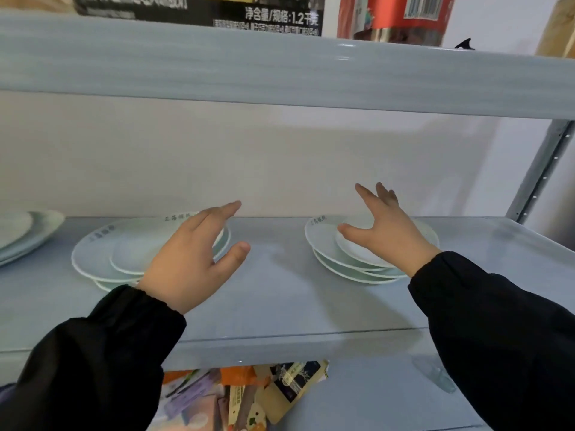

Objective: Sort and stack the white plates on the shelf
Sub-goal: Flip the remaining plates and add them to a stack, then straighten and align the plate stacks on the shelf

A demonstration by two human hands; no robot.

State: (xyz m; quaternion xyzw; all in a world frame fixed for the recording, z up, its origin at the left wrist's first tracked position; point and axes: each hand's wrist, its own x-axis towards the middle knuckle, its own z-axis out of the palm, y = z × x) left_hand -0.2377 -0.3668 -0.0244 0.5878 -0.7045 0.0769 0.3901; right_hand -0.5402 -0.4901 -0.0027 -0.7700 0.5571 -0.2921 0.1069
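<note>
Three piles of white plates stand on the pale grey shelf [280,306]. The middle pile [102,253] has a small plate resting on larger ones. My left hand [189,259] hovers over its right side, fingers spread, holding nothing. The right pile [323,244] also mixes sizes, with a small plate on top, sitting askew. My right hand [385,231] is spread above that pile, empty, and hides its right half. A third pile [25,234] lies at the far left, cut off by the frame edge.
The shelf board above [280,70] hangs low over the plates and carries packaged goods. A metal upright [541,175] stands at the right rear. Snack packets [249,396] lie on the shelf below. Bare shelf surface lies between the two nearer piles.
</note>
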